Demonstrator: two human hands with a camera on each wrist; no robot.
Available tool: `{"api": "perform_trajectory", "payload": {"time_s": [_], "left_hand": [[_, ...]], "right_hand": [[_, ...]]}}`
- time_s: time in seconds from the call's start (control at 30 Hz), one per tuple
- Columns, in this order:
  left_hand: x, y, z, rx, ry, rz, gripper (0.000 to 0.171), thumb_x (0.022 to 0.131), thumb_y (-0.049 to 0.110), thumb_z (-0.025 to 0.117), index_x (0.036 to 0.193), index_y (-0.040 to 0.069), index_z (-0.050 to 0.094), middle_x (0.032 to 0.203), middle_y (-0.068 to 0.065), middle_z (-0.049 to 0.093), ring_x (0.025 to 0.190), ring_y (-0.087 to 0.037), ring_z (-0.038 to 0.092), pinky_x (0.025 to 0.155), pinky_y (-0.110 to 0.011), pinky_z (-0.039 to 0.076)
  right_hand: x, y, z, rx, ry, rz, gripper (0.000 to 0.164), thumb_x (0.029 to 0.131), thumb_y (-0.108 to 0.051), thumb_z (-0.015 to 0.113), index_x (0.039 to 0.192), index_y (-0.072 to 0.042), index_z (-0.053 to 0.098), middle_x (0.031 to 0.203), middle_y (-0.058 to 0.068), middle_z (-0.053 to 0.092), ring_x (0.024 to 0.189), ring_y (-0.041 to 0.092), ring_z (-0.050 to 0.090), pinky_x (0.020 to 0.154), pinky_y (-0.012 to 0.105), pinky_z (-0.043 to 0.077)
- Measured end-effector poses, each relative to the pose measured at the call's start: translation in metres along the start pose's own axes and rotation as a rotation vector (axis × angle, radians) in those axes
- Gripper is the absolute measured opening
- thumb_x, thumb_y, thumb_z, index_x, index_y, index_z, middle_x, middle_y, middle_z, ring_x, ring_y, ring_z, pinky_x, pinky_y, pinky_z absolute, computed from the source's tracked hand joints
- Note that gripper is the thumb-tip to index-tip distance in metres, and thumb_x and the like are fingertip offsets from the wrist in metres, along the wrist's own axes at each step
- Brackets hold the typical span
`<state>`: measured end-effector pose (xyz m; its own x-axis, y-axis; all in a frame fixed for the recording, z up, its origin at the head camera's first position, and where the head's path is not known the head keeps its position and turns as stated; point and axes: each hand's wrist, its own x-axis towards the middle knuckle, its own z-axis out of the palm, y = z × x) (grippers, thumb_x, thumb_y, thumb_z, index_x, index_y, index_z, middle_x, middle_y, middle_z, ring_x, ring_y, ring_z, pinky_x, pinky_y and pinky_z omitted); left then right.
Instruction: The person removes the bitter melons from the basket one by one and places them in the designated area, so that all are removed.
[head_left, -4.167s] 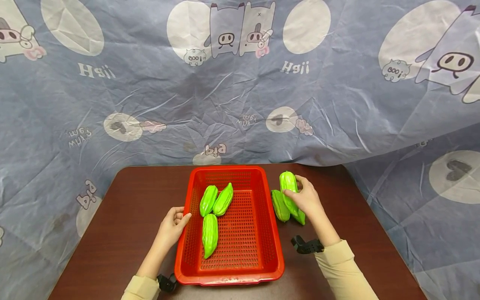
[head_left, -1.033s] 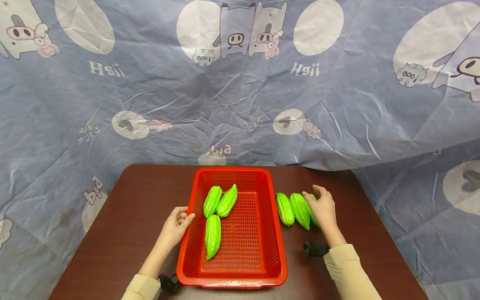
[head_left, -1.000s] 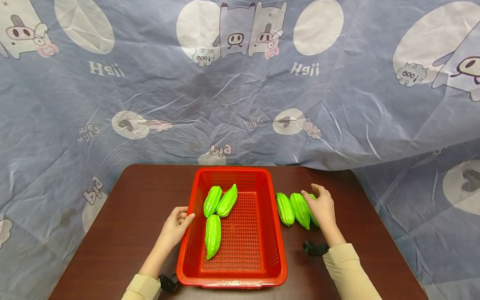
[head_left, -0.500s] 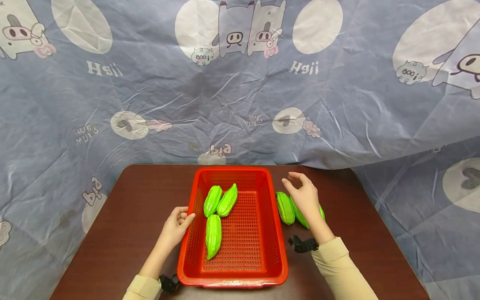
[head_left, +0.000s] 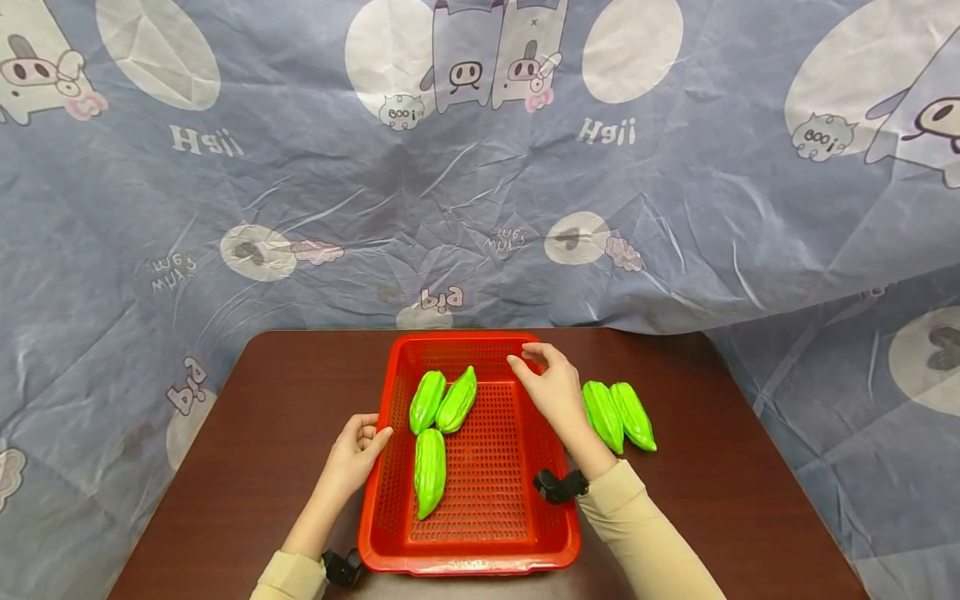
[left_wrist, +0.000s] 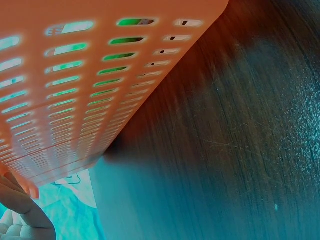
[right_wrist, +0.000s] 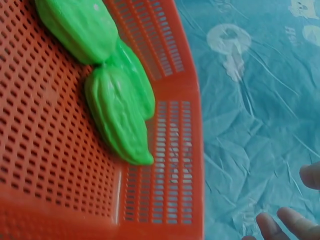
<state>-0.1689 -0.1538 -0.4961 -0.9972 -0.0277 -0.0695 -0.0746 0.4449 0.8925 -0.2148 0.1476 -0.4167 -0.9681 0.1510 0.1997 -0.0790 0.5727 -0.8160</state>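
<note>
My left hand (head_left: 351,450) holds the left rim of a red plastic basket (head_left: 468,562), thumb over the edge and fingers curled outside. The left wrist view shows its fingers (left_wrist: 22,205) against the slotted wall. Three bright green bitter melons lie in the basket's left half: one bitter melon (head_left: 427,403), a slanted one (head_left: 456,400) touching it, and a nearer one (head_left: 430,473). Over the right rim hovers my right hand (head_left: 557,390), thumb and fingers apart, nothing between them. Right of the basket lie two more bitter melons, one (head_left: 603,415) beside the other (head_left: 633,415).
The basket stands on a dark brown wooden table (head_left: 720,500). A grey-blue printed cloth (head_left: 480,192) hangs behind and at both sides. My right hand and forearm cover part of the basket's right wall and the table beside it.
My right hand has let go of a bitter melon, laid at the right of the others on the table, then moved left over the basket's rim. My left hand has stayed on the basket.
</note>
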Motion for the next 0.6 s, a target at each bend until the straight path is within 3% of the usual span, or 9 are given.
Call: {"api": "perform_trajectory", "payload": {"time_s": [0.23, 0.6], "left_hand": [[0.001, 0.000, 0.000, -0.003, 0.008, 0.004, 0.041, 0.097, 0.021, 0.064, 0.128, -0.003, 0.051, 0.097, -0.012, 0.061, 0.074, -0.011, 0.052, 0.064, -0.023, 0.045], [0.001, 0.000, 0.000, 0.004, 0.000, 0.000, 0.042, 0.098, 0.023, 0.063, 0.129, -0.003, 0.051, 0.099, -0.012, 0.061, 0.076, -0.013, 0.054, 0.064, -0.024, 0.046]], "right_hand": [[0.000, -0.004, 0.027, -0.007, -0.038, 0.017, 0.044, 0.089, -0.035, 0.073, 0.122, -0.007, 0.066, 0.118, 0.012, 0.068, 0.113, 0.031, 0.062, 0.092, 0.048, 0.050], [-0.004, -0.002, 0.065, -0.008, -0.091, 0.116, 0.050, 0.088, -0.037, 0.072, 0.125, -0.005, 0.063, 0.119, 0.014, 0.063, 0.109, 0.032, 0.061, 0.092, 0.046, 0.050]]}}
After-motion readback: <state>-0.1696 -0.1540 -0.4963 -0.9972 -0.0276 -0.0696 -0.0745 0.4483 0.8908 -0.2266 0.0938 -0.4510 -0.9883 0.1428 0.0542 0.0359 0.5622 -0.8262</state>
